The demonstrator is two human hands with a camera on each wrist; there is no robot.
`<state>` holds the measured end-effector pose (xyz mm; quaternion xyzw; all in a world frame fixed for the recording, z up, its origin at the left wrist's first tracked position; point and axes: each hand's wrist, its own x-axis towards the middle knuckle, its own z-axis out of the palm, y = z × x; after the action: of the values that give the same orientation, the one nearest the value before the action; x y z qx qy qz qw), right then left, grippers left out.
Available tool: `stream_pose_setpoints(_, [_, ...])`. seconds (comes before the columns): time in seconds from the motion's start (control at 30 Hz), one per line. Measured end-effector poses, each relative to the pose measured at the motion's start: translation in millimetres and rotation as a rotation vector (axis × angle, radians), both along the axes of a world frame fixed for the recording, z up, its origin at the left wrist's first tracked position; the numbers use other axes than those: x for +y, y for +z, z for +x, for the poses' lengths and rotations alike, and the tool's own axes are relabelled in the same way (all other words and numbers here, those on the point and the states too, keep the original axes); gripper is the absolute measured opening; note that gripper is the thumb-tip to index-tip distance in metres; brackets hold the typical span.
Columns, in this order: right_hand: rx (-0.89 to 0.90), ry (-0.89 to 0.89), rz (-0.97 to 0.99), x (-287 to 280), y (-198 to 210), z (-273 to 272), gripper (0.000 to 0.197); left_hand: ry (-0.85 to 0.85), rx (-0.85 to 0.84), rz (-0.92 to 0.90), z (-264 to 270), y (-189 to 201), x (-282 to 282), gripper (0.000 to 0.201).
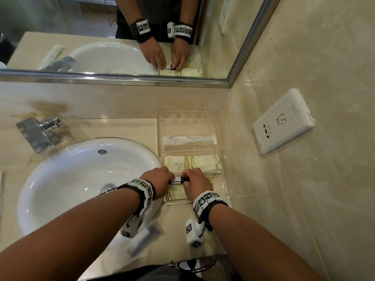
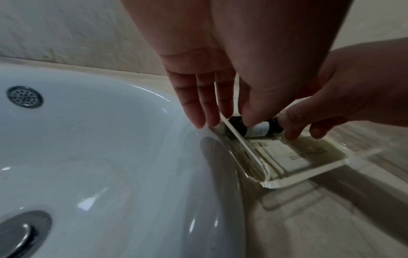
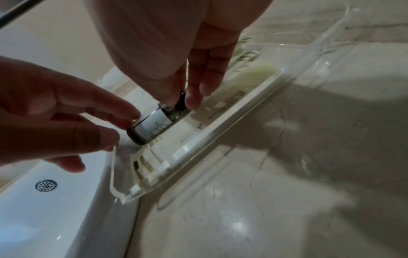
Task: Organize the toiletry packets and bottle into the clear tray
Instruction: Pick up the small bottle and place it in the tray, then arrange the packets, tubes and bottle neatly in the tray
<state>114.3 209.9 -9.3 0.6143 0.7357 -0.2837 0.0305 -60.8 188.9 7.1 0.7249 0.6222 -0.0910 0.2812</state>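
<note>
Place: a bathroom, likely a hotel's.
Landmark: round white ceramic basin (image 1: 81, 179) sunk in a beige marble-look counter (image 1: 121, 126).
Behind the basin: angular chrome tap (image 1: 38, 132); above it a metal-framed wall mirror (image 1: 113, 35).
Right of the basin: clear acrylic tray (image 1: 223, 159) touching its rim, holding pale yellow toiletry packets (image 1: 190, 162) and a plastic-wrapped toothbrush kit (image 1: 189, 139).
Farther right of the basin: white wall socket plate (image 1: 283, 120) on beige stone tiling.
</note>
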Motion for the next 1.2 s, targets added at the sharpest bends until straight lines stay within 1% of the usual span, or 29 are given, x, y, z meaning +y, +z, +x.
stream_pose_setpoints(0.17, [-0.023, -0.004, 0.001, -7.3, -2.6, 6.4, 0.034, 0.007, 0.000, 0.056, 1.6, 1.6, -0.8, 0.032])
stream_pose_setpoints(0.3, [-0.001, 0.014, -0.025, -10.5, -2.1, 9.9, 0.041, -0.021, 0.007, 0.049, 2.5, 3.4, -2.6, 0.037])
stream_pose_setpoints(0.47, [0.022, 0.002, -0.044, -9.5, -0.8, 11.8, 0.042, -0.006, 0.001, 0.051, 2.3, 6.8, -5.2, 0.037])
stream_pose_setpoints(0.6, [0.044, 0.007, -0.032, -6.8, 4.9, 16.1, 0.040, 0.039, -0.004, 0.061, -1.1, 11.9, -5.8, 0.036])
stream_pose_setpoints(0.8, [0.089, 0.012, 0.015, -6.4, 15.4, 17.7, 0.036, 0.167, -0.031, 0.058, -17.4, 28.1, -7.7, 0.037])
stream_pose_setpoints(0.97, [0.124, 0.176, -0.015, -26.8, 21.8, -4.7, 0.033, 0.226, 0.004, 0.028, -39.7, 32.4, -24.3, 0.040])
stream_pose_setpoints(1.07, [0.122, 0.389, -0.075, -48.9, 28.3, -25.8, 0.031, 0.269, 0.024, 0.028, -51.3, 31.5, -41.9, 0.040])
stream_pose_setpoints(1.2, [0.040, 0.613, -0.121, -76.0, 34.7, -53.2, 0.032, 0.293, 0.043, 0.032, -64.8, 29.4, -64.6, 0.040])
